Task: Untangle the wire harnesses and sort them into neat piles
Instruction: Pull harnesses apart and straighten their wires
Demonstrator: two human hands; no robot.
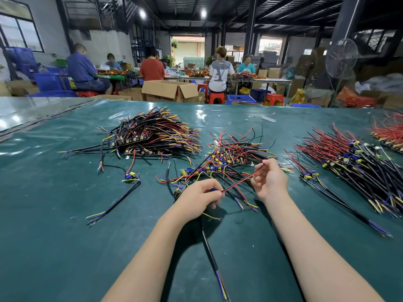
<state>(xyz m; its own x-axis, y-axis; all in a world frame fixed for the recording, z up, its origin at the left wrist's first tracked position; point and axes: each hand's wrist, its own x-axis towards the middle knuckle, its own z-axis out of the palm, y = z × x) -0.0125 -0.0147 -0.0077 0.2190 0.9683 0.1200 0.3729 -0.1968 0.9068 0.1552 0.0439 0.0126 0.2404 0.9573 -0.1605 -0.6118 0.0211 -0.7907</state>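
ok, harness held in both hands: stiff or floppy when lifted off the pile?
Probably floppy: the red wire looks straight only where the left hand and right hand pull it taut. The black cable below lies slack on the green mat, so it's likely light. May snag: wires cross in the tangled pile.

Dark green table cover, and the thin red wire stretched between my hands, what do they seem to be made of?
Dark green table cover: likely vinyl or similar plastic sheet, glossy; it mirrors ceiling lights and ripples. Thin red wire: smooth flexible plastic insulation, probably; its core isn't visible.
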